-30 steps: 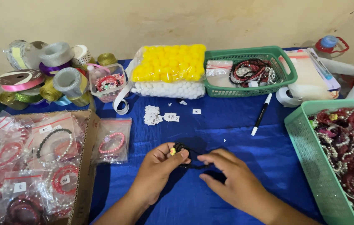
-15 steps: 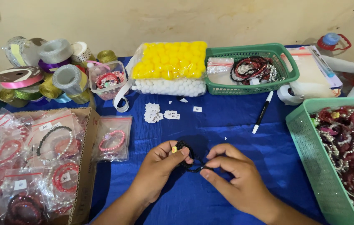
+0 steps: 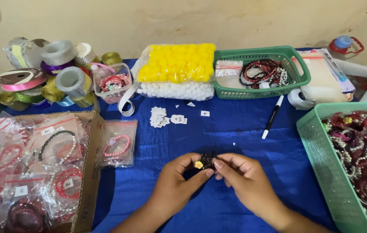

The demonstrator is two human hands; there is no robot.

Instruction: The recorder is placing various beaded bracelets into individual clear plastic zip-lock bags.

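Note:
Both hands meet over the blue tablecloth near the front edge. My left hand and my right hand pinch between their fingertips a small dark beaded bracelet that carries a yellow flower charm with a red centre. The bracelet is bunched up, and fingers hide most of it. A bagged pink bead bracelet lies to the left of my left hand.
A cardboard box of bagged bracelets stands at left. Ribbon rolls sit back left, yellow and white pompom packs back centre. A green basket holds bracelets; a teal basket is at right. A pen and paper tags lie mid-table.
My hands have drawn closer together, and the dark bracelet, stretched between them before, is now bunched up at my fingertips.

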